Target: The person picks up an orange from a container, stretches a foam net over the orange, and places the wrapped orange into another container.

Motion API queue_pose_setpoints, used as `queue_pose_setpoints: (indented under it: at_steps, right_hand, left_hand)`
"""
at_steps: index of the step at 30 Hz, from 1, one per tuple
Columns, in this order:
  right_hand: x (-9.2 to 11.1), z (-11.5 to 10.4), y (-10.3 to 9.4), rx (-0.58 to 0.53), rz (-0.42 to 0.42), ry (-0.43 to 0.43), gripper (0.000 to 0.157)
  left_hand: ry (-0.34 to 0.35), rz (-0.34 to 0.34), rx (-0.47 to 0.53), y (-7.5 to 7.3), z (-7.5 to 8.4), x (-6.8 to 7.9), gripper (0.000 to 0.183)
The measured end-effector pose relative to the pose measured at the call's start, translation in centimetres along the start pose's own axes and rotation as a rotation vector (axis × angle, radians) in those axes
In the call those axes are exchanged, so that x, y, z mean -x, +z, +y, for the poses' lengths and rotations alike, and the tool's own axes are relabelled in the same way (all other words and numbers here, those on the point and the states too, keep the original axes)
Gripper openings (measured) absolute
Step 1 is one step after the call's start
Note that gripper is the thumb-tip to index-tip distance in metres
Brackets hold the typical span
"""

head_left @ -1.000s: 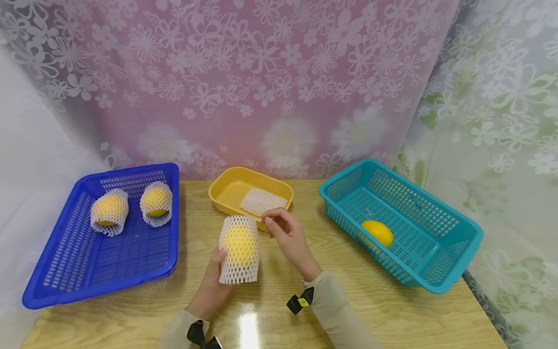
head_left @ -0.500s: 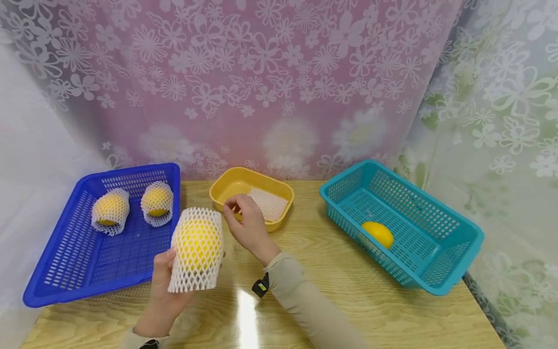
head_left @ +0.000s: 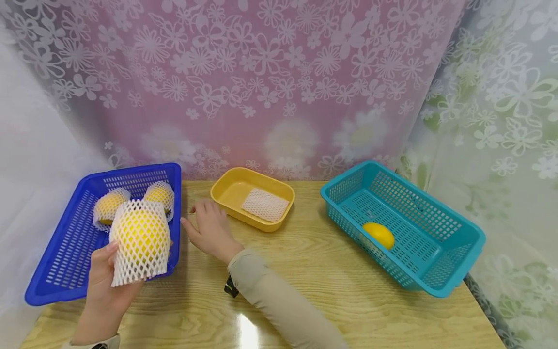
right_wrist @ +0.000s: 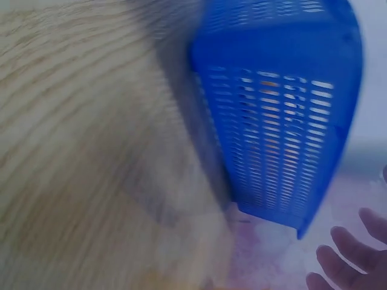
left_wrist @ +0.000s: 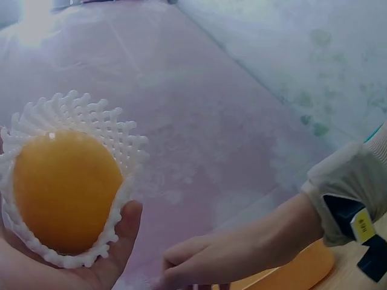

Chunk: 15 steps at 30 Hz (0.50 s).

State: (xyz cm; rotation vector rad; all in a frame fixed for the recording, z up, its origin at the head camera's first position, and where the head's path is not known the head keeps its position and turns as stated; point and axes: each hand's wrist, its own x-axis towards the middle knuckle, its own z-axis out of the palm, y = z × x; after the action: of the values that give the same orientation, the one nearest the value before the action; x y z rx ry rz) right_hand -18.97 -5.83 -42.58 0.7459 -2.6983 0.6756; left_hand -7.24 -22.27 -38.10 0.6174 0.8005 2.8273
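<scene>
My left hand (head_left: 104,295) grips a yellow fruit (head_left: 141,237) in a white foam net sleeve, over the front right part of the blue basket (head_left: 65,264). In the left wrist view the fruit's bare orange-looking end (left_wrist: 66,193) shows through the sleeve's opening, with the thumb along its side. My right hand (head_left: 211,230) is beside the basket's right edge, holding nothing. Its fingers (right_wrist: 341,266) are spread apart in the right wrist view. Two more sleeved fruits, one left (head_left: 110,206) and one right (head_left: 160,195), lie at the basket's back, partly covered by the held one.
Behind my right hand stands a small yellow tray (head_left: 226,194) with a flat white foam net (head_left: 265,204) in it. A teal basket (head_left: 401,194) to the right contains one bare yellow fruit (head_left: 378,235). Flowered curtains (head_left: 279,87) hang at the table's back and right.
The left hand has carried the sleeved fruit leftward, from mid-table to over the blue basket. My right hand has moved left too, away from the yellow tray's front, and its fingers have loosened.
</scene>
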Motion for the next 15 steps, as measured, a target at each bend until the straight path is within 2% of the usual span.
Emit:
queue_pose_setpoints:
  at_steps: [5,7,11,15]
  right_hand:
    - [-0.2,-0.9,1.6,0.13,-0.125,0.011,0.046]
    - [-0.1,-1.2,2.1,0.146,-0.157,0.0,0.049]
    - [0.1,-1.4,2.4,0.152,-0.177,-0.006,0.047]
    - [0.1,-1.5,2.5,0.185,-0.17,-0.023,0.044]
  left_hand:
    - [0.02,0.001,-0.039,-1.9,2.8,0.3,0.052]
    - [0.041,0.061,-0.131,-2.7,3.9,0.4,0.051]
    - [0.089,0.231,-0.317,-4.6,6.0,0.6,0.047]
    - [0.13,0.355,-0.333,-6.5,8.2,0.9,0.037]
